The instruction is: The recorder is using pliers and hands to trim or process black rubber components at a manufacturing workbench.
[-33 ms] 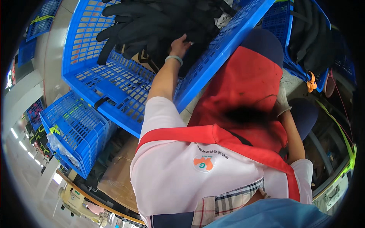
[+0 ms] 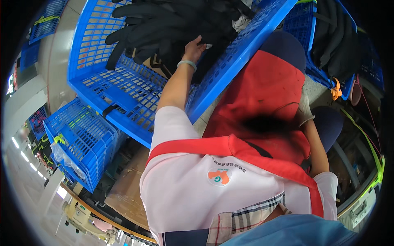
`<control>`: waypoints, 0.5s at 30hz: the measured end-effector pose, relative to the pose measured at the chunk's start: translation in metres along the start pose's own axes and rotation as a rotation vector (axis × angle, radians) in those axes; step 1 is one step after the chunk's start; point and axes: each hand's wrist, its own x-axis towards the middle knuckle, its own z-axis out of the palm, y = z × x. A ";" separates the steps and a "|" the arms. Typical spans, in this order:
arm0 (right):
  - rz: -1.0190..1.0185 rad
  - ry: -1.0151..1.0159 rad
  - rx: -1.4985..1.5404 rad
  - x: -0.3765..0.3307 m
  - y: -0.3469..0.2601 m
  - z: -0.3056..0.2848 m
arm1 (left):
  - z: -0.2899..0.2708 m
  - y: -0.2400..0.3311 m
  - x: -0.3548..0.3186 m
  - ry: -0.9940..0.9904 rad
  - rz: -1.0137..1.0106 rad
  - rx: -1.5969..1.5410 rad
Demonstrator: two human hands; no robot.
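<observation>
Your left hand [image 2: 194,50] is partly open by long, bendy black strips [image 2: 154,30]; your right hand's [image 2: 305,110] grip, I can't tell.

Reaches with the bare left grip [image 2: 193,52] into a large blue basket [image 2: 108,94], with a pale band [image 2: 187,63] around the wrist. Holds the thumb apart from the fingers, at the near edge of a heap of long black pieces [image 2: 158,33]. Rests the right grip [image 2: 304,110], in a pale glove [image 2: 305,115], at the right edge of a red apron [image 2: 262,88]. Shows farther right a second blue basket [image 2: 298,19] with similar black pieces [image 2: 334,41], and an orange tie [image 2: 336,90] near its corner. Shows at the left a third blue basket [image 2: 92,164] with a yellow-green tie [image 2: 59,140], near a brown cardboard box [image 2: 129,192].
</observation>
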 end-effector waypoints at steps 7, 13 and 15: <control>0.365 0.328 0.644 0.022 -0.043 -0.029 | 0.031 0.155 -0.153 -0.341 -0.282 -0.802; 0.384 0.272 0.995 0.008 -0.138 -0.121 | 0.113 0.193 -0.284 -0.472 0.153 -0.545; 0.204 0.196 1.166 -0.006 -0.148 -0.126 | 0.133 0.183 -0.294 -0.515 0.167 -0.446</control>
